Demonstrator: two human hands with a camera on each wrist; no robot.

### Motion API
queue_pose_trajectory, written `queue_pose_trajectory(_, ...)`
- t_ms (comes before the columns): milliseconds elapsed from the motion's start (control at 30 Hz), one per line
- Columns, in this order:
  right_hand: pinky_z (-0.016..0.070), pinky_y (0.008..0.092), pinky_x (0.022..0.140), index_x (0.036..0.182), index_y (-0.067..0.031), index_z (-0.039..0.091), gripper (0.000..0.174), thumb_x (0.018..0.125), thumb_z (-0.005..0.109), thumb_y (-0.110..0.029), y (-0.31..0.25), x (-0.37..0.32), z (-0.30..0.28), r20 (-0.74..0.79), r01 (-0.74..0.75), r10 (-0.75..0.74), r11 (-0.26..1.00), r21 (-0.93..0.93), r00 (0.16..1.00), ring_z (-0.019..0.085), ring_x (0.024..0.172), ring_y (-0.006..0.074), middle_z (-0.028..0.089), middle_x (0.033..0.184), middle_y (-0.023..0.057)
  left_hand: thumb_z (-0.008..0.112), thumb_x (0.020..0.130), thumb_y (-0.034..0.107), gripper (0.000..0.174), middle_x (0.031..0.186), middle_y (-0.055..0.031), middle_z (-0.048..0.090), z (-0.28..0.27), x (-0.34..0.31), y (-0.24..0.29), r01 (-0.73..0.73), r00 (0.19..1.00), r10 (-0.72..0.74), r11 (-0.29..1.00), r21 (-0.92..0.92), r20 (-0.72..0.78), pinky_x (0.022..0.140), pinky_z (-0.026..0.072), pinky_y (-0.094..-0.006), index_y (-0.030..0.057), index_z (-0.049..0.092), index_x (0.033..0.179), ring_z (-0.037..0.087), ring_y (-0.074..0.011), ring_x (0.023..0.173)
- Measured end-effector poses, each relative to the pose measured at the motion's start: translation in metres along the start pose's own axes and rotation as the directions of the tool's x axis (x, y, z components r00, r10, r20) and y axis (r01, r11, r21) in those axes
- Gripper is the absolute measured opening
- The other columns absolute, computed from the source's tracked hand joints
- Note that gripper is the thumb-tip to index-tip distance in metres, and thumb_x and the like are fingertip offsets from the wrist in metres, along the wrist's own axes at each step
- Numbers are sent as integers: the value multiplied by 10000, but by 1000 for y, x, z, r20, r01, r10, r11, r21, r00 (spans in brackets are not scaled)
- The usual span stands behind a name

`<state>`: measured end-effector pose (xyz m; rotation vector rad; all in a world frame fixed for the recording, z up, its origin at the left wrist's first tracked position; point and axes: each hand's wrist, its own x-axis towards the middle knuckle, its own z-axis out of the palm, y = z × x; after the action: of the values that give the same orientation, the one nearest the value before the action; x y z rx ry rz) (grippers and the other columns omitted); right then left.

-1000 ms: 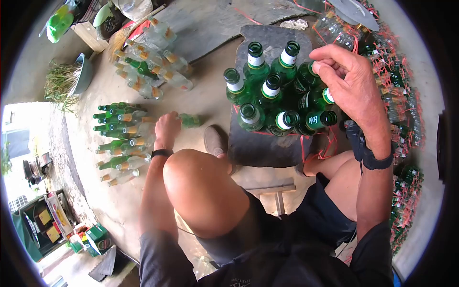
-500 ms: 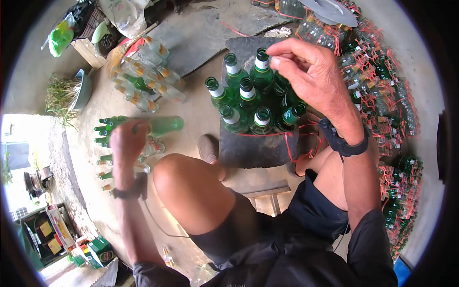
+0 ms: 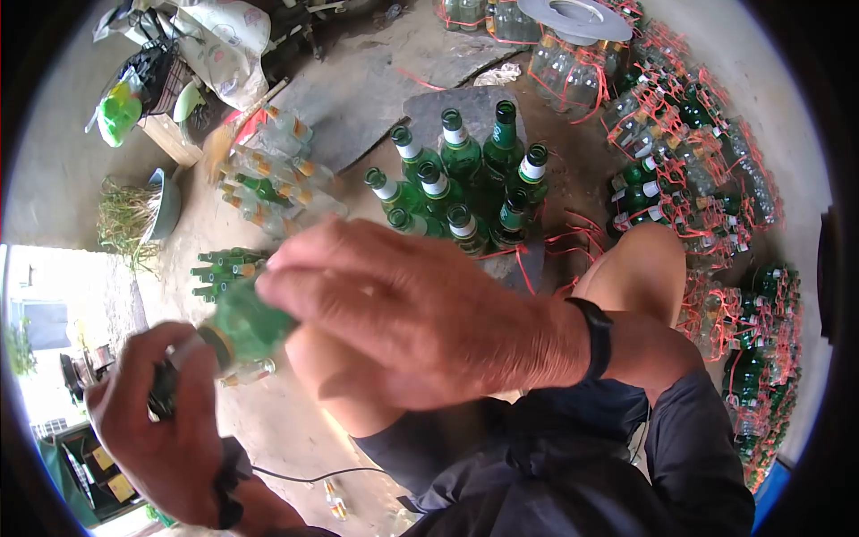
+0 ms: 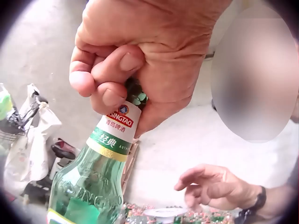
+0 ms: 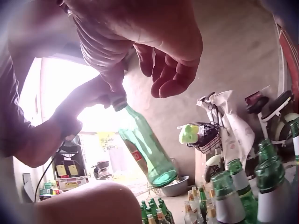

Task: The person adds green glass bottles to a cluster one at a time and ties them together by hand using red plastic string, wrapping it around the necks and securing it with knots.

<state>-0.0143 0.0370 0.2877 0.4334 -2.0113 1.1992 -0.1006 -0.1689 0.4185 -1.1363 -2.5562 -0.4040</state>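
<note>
My left hand grips a green Tsingtao beer bottle by its neck, fingers curled round just above the neck label. The bottle slants, with its base toward the room and its mouth hidden in the hand. My right hand is raised close by, fingers loosely bent and holding nothing; its fingertips overlap the bottle in the head view. Beyond the hands, several green bottles with white neck labels stand grouped on a dark stone slab.
On the floor at left stand green bottles and clear bottles with gold neck labels. Bundles of bottles tied with red string line the right wall. A grey hat lies on one bundle. A basin with plants sits far left.
My left hand has lifted the green bottle off the floor at left and brought it nearer my body. The right hand has left the bottles on the slab and swung left to the held bottle.
</note>
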Motion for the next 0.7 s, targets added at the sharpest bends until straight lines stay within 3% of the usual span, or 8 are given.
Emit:
queue_pose_trajectory(133,580,449,925,1267,-10,587,670,716,902,-224,-25,-4,4,34,10,-9,999,-35,999,631,1129,342,564,1216,148,754,761,2,178,758,-92,707,-17,-11,44,71,995,-70,997,-11,65,739,499,-327,20,766,938,627,-172,670)
queue_pose_trajectory(200,578,441,888,1165,-31,607,553,750,870,-287,-29,-7,5,24,16,-15,999,-40,1000,621,1080,325,570,1121,120,853,804,15,166,824,-159,803,-22,-5,53,-198,953,216,975,-105,212,647,610,-331,-2,817,964,800,-236,729)
queue_pose_trajectory(233,586,431,870,1203,-22,629,546,780,840,-297,-31,-10,3,85,24,-19,998,-61,996,638,1046,328,608,1146,118,761,733,-3,185,746,-96,714,-12,-17,53,-270,958,267,963,14,106,705,513,-331,17,757,917,657,-195,651)
queue_pose_trajectory(467,583,433,780,1191,-46,665,508,754,845,-233,-25,-27,-6,135,-17,28,997,-77,990,647,986,329,647,1118,101,784,759,28,133,705,-92,702,16,-15,62,-155,976,187,957,-243,114,594,489,-306,9,733,881,643,-178,569)
queue_pose_trajectory(533,580,439,771,1109,-42,660,431,790,840,-271,-16,-29,-6,82,27,-21,997,-74,996,649,983,332,637,1051,112,904,746,123,230,708,-69,737,21,-12,65,-141,975,178,959,-244,135,606,535,-311,51,745,896,722,-229,588)
queue_pose_trajectory(600,576,444,762,1027,-38,656,381,826,835,-309,-11,-28,-9,31,71,-69,996,-55,997,651,980,335,627,983,123,828,812,152,214,706,-76,674,29,-8,74,21,994,22,926,-376,109,626,491,-300,3,750,943,627,-120,625)
queue_pose_trajectory(667,562,432,740,1175,-41,667,457,739,803,-72,-14,-25,-25,33,-27,27,1000,-11,999,651,882,352,640,1031,114,880,853,366,428,735,-58,687,29,2,72,130,978,-30,861,-491,207,653,499,-311,9,779,1066,634,-117,666)
queue_pose_trajectory(700,561,453,755,1007,-49,687,325,802,880,-211,-17,-19,-32,58,-134,132,991,30,990,687,863,365,662,936,130,888,849,568,679,780,-39,701,39,4,66,139,983,-48,820,-555,176,692,498,-305,24,771,1239,644,-127,720)
